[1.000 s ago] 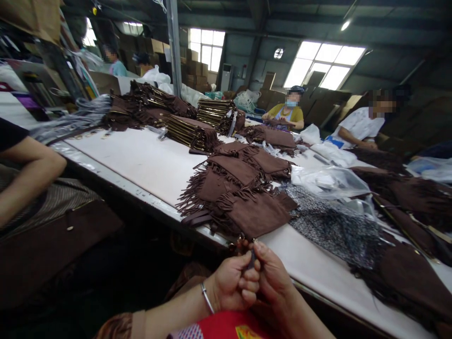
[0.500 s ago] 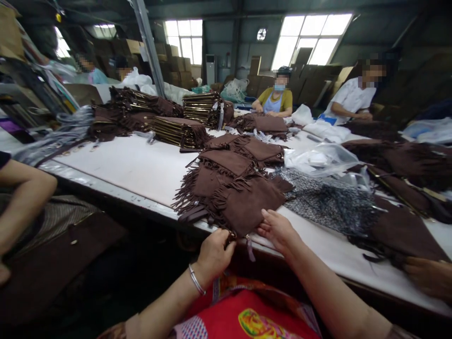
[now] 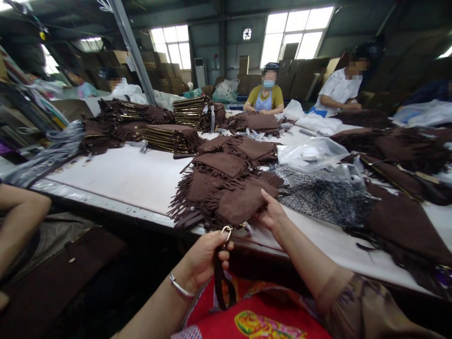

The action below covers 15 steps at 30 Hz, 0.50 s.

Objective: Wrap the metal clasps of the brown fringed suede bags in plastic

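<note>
My left hand [image 3: 206, 256] is closed round a dark brown wrist strap [image 3: 221, 282], whose loop hangs down in front of the red apron [image 3: 254, 310]. A gold ring clasp [image 3: 226, 230] sticks up above my left thumb, close to the pouch's near corner. My right hand [image 3: 271, 212] grips the right edge of a brown fringed pouch [image 3: 240, 202], thumb on top and fingers underneath. The pouch has a gold zipper pull [image 3: 243, 225] at its near edge and lies on other fringed pouches [image 3: 221, 165].
Stacked pouches with gold zippers [image 3: 169, 139] stand further back on the white table [image 3: 116, 174]. Right of the pile lie speckled cloth [image 3: 321, 195], a clear plastic bag [image 3: 310, 153] and more brown bags [image 3: 406, 226]. Another person's arm [image 3: 23, 212] is at the left. Co-workers sit across the table.
My left hand has turned and drawn back a little, bringing the strap and gold clasp into sight. My right hand stays at the pouch's edge. The camera view has shifted slightly.
</note>
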Motion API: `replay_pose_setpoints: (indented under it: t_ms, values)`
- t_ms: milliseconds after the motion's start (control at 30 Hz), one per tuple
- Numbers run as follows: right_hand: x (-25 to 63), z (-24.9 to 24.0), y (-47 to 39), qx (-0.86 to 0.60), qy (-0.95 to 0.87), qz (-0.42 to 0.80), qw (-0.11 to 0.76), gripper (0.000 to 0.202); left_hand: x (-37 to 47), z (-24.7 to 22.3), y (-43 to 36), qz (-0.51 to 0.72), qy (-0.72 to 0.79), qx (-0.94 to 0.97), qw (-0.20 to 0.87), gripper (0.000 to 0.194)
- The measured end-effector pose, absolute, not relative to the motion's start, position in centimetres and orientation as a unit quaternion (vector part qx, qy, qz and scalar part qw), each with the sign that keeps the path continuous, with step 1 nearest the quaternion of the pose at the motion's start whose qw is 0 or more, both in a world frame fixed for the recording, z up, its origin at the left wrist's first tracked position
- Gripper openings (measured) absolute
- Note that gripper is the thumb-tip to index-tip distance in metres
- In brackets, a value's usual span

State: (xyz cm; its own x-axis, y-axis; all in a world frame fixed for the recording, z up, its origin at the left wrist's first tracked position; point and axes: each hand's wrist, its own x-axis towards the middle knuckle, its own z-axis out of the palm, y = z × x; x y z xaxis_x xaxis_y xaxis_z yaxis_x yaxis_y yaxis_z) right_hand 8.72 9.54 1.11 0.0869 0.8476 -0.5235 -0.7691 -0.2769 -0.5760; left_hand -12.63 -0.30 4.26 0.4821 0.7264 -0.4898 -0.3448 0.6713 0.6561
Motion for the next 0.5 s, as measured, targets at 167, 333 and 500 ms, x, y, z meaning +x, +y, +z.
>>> replay_pose_setpoints:
  t_ms: [167,333,500]
  values:
    - [7.1,2.3,11.1,-0.419,-0.095,0.713,0.555,0.026,-12.8,4.5,0.2,0.323,0.400,0.267,0.815,0.027]
    - [6.0,4.3,13.9,-0.411,-0.100,0.700,0.576,0.025,-11.6,4.2,2.7,0.409,0.408,0.380,0.722,0.044]
    - [5.5,3.9,13.2,-0.405,-0.088,0.704,0.576,0.019,-9.3,3.9,4.8,0.394,0.422,0.396,0.714,0.039]
